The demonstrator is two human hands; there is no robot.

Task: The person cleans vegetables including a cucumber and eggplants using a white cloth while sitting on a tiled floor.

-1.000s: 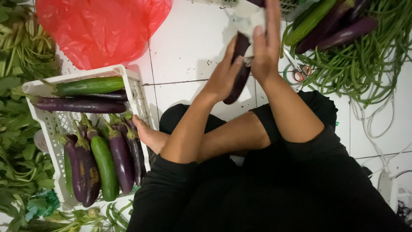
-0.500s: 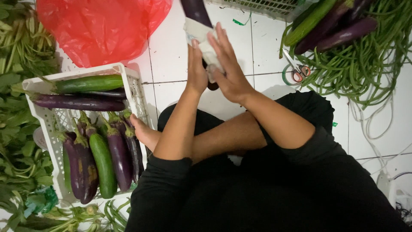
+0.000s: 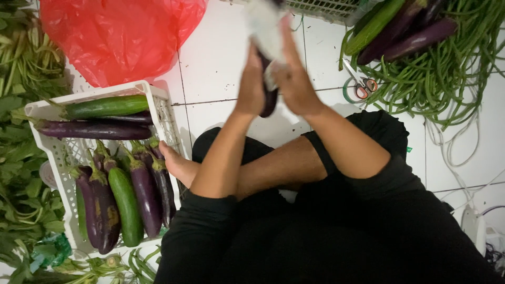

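White tiles lie bare between crate (image 3: 158, 113) and beans (image 3: 436, 84) (scissors (image 3: 360, 84) near); left hand (image 3: 251, 87) and right hand (image 3: 294, 79) clasp an eggplant (image 3: 269, 97) in wrap (image 3: 263, 23)

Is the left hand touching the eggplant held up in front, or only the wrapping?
Touching. In the head view, the left hand presses against the dark eggplant, with no gap; the right hand covers its other side.

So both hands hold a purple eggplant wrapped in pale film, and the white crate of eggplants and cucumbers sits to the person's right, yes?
Not quite. The head view shows the white crate of eggplants and cucumbers on the person's left, not the right. The rest stands: the left hand and the right hand hold a purple eggplant wrapped in pale film.
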